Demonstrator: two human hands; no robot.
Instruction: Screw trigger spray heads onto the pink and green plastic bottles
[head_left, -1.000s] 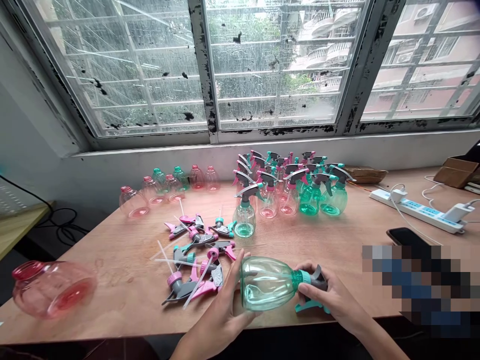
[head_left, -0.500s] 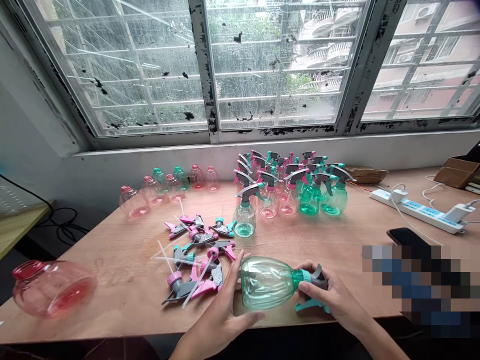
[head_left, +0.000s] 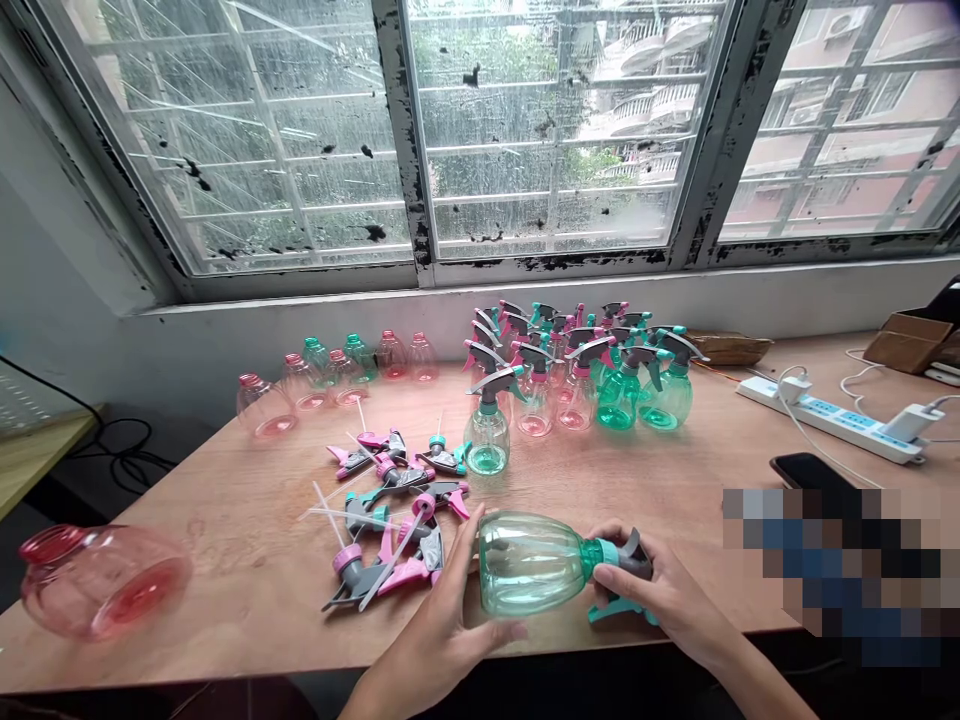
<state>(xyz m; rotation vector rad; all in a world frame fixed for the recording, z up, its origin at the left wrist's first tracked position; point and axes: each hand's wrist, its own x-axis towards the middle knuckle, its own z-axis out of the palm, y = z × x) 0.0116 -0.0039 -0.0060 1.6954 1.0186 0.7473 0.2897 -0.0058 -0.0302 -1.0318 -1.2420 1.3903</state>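
Observation:
A clear green spray bottle [head_left: 532, 563] lies sideways in the air over the table's front edge, its base to the left. My left hand [head_left: 450, 620] cups the base, fingers behind it and thumb below. On the right, my right hand [head_left: 667, 590] is closed round the neck of the grey and teal spray head [head_left: 634, 560], thumb on the teal collar. The teal trigger [head_left: 619, 608] points down. Left of the bottle, several loose pink, teal and grey spray heads [head_left: 397, 530] with white tubes lie in a pile.
Behind stand several assembled spray bottles [head_left: 619, 395]. Open pink and green bottles [head_left: 304, 380] are at the back left, and a larger-looking pink bottle [head_left: 105, 580] is near the front left. A power strip [head_left: 832, 418] and a phone [head_left: 814, 470] lie on the right.
The view has shifted very slightly. Both hands and the green bottle keep nearly the same pose.

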